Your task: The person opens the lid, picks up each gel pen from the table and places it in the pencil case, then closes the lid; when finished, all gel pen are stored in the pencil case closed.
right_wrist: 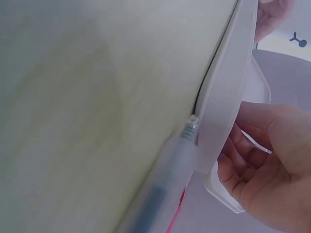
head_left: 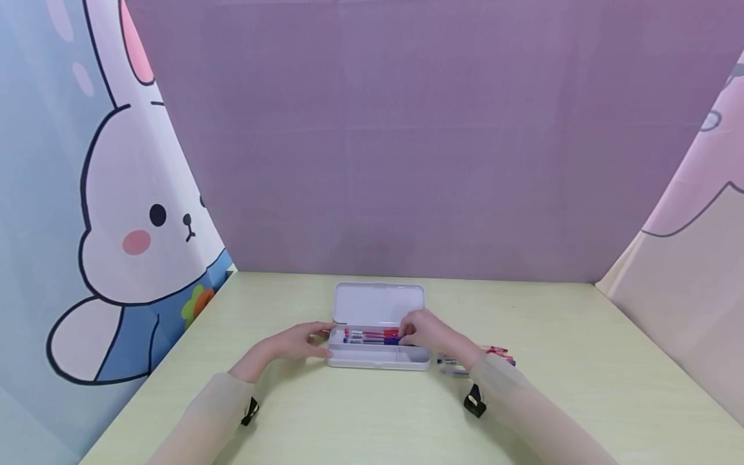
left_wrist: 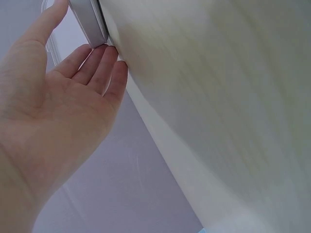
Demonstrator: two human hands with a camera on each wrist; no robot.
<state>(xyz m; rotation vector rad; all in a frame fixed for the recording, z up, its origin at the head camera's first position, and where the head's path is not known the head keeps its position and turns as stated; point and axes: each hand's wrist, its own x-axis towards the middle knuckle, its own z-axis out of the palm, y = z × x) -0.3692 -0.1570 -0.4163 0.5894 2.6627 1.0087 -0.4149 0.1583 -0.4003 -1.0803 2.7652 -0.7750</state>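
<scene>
An open white pencil case (head_left: 363,356) lies on the table with its lid (head_left: 380,303) tipped back. Several pens (head_left: 372,335) with red and blue ends lie in its rear compartment. My left hand (head_left: 295,341) touches the case's left end, thumb near the front corner and fingers toward the back; in the left wrist view those fingers are nearly straight. Reaching into the right part of the case, my right hand (head_left: 429,330) has curled fingers pinching the end of a blue pen (head_left: 391,341). In the right wrist view its fingertips are partly hidden behind the case wall (right_wrist: 221,97).
More pens (head_left: 500,353), red and blue, lie on the table right of the case, partly under my right forearm. One clear-barrelled pen (right_wrist: 160,184) looms close in the right wrist view. A purple backdrop (head_left: 407,161) stands behind the pale table (head_left: 325,420).
</scene>
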